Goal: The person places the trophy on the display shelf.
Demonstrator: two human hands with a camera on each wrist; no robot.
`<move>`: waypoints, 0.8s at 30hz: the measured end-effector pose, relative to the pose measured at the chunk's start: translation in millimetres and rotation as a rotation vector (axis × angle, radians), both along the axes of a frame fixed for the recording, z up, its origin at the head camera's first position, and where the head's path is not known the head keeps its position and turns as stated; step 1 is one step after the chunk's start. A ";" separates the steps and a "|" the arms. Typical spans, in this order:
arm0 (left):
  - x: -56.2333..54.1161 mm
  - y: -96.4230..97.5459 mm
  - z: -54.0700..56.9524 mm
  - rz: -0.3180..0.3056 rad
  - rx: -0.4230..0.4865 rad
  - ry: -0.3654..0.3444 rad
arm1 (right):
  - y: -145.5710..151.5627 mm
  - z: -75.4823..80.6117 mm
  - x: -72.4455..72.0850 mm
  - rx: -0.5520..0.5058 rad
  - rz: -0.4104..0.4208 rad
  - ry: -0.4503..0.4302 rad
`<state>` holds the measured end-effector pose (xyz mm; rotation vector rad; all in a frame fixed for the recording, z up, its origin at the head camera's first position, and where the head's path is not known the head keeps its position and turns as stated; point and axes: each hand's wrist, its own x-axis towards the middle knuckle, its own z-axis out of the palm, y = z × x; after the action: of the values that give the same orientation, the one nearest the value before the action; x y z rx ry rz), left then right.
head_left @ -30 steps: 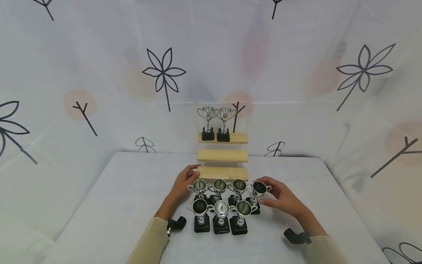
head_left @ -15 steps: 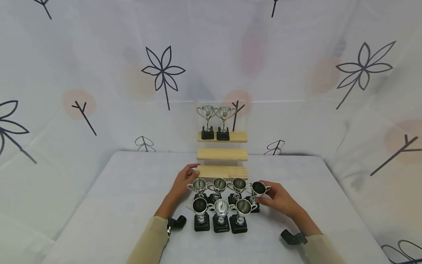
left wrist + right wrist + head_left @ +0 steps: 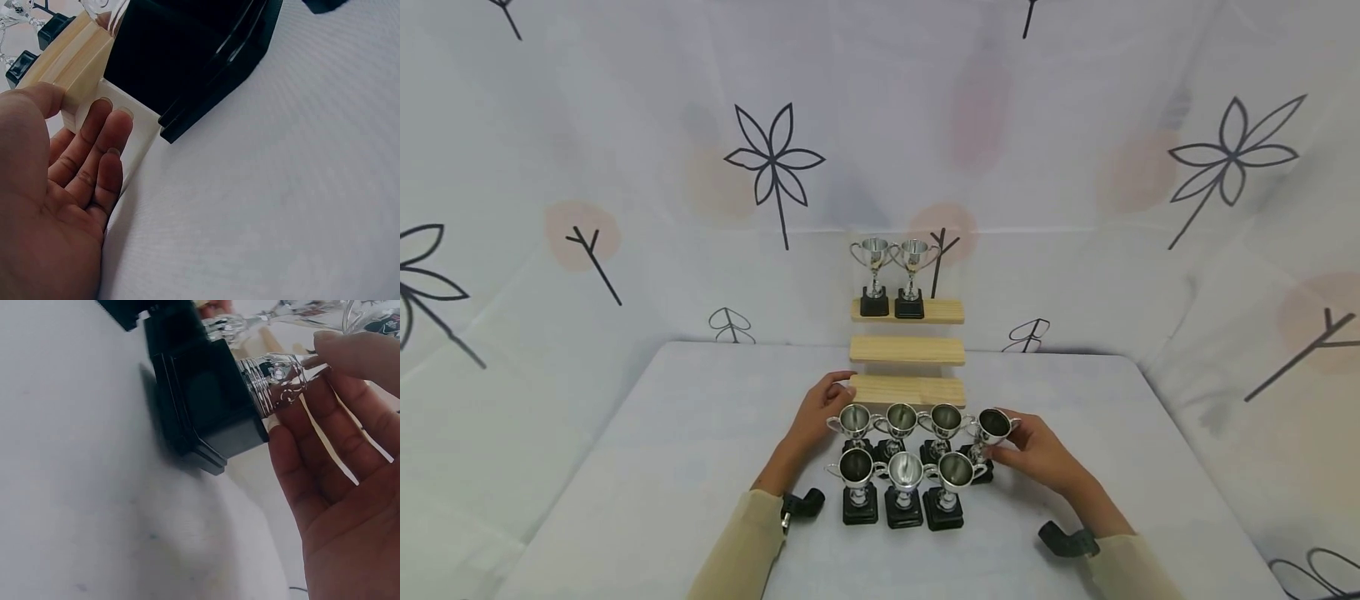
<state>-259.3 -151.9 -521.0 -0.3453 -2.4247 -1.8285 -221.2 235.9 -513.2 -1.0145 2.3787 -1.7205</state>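
My right hand (image 3: 1037,450) holds a small silver trophy cup (image 3: 994,426) at the right end of the back row. Its thumb and fingers are around the stem, above the black base (image 3: 215,400) in the right wrist view. That trophy leans slightly to the right. My left hand (image 3: 814,414) grips the left end of the lowest wooden shelf board (image 3: 917,390). In the left wrist view its thumb presses on the board's end (image 3: 94,65), and its curled fingers lie against the white side support (image 3: 139,128).
Two trophies, a left one (image 3: 874,302) and a right one (image 3: 910,304), stand on the top shelf board (image 3: 943,312). Below it is the middle board (image 3: 907,350). Several more trophies stand in two rows before the shelf, including a front middle one (image 3: 905,472), on the white table (image 3: 700,467).
My right hand has moved slightly left and its thumb has closed in on the trophy's stem. The trophy's cup has tipped a little to the right. The left hand stays on the shelf.
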 end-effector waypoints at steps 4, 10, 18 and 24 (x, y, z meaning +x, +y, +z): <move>0.7 1.3 1.6 -0.006 -0.005 -0.003 | 3.6 9.2 1.3 -0.003 -0.045 -0.026; 1.8 1.5 3.6 -0.008 -0.004 -0.008 | 7.1 22.9 -2.9 0.025 -0.101 -0.037; 1.9 -1.4 4.0 -0.024 -0.004 0.000 | 9.0 43.9 -18.4 0.041 -0.135 -0.030; -3.7 -3.6 -2.5 -0.026 -0.012 -0.016 | 10.9 62.5 -35.1 0.020 -0.173 -0.022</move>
<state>-263.0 -155.5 -523.5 -0.3662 -2.4536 -1.8349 -256.2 246.8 -450.7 -0.8039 2.5308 -1.7464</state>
